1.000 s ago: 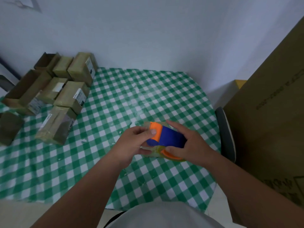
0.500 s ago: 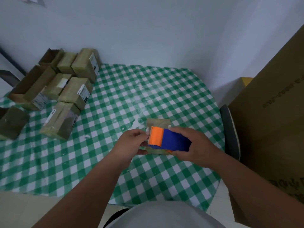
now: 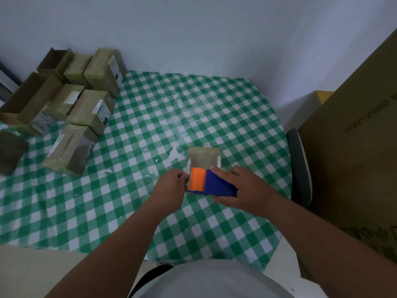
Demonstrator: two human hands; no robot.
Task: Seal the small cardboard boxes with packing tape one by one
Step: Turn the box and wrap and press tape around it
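Near the table's (image 3: 133, 117) near-right edge lies a small cardboard box (image 3: 204, 159), long axis running toward the wall. Right hand (image 3: 242, 191) grips the tape dispenser (image 3: 209, 183), orange end leftward; left hand (image 3: 171, 186) pinches at it.

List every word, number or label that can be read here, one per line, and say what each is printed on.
Nothing can be read for certain.
Large cardboard carton at the right: a row of dark print, seen upside down and blurred; more faint print lower down, unreadable.
Nearest stacked small box: dark lettering on its side, too blurred to read.
White stickers on the other small boxes: print too small.
Tape dispenser and the box under it: no text visible.
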